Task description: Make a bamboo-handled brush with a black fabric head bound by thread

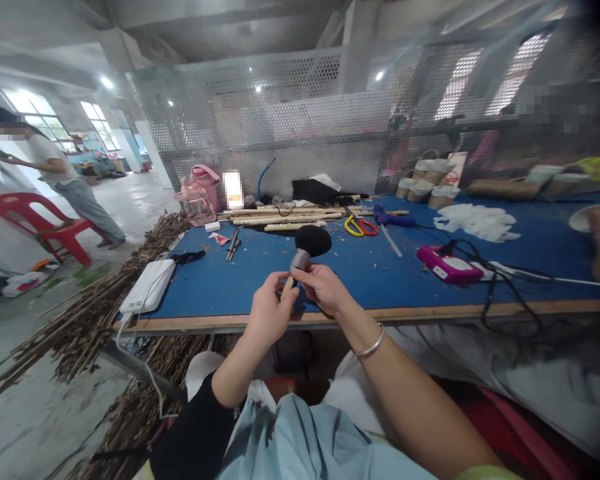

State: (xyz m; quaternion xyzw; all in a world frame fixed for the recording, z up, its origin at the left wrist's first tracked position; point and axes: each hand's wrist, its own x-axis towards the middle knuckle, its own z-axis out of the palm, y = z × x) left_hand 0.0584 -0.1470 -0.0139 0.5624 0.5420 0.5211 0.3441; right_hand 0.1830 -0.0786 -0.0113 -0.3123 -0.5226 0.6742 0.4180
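A brush with a round black head and a silver collar is held upright above the front edge of the blue table. My left hand pinches its pale handle from below. My right hand, with a silver bangle on the wrist, grips the collar just under the black head. Both hands are closed on the brush.
Bamboo sticks, yellow-and-red scissors, a blue glue gun, white pads, a pink device with black cables and a white box lie on the table. Twig bundles cover the floor left. A person stands by a red chair.
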